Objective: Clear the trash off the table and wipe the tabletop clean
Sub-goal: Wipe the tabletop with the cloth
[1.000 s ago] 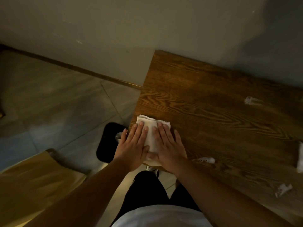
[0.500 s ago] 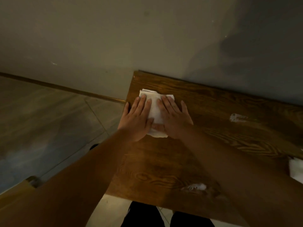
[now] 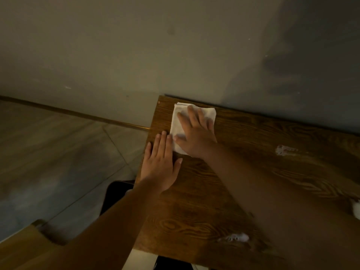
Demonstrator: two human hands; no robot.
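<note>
There, the folded white cloth (image 3: 180, 121) lay at the brown wooden table's (image 3: 194, 201) far left corner, just beside the wall, under the right hand (image 3: 195, 136), fingers spread flat. The left hand (image 3: 160, 168) rested flat near the left edge, fingers together, touching the cloth's near edge; bare wood stretched rightward toward a white paper scrap (image 3: 283, 150).

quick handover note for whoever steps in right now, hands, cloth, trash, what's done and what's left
Right hand: flat, pressing the white cloth at the table's far left corner by the wall.
Left hand: flat on bare wood beside the cloth, fingertips near its edge, holding nothing.
Trash on the table: white scrap far right, scrap at the near edge, another at the frame's right edge.
Done: wiping under way at the left end.
Left: clear the scraps, wipe the rest.
</note>
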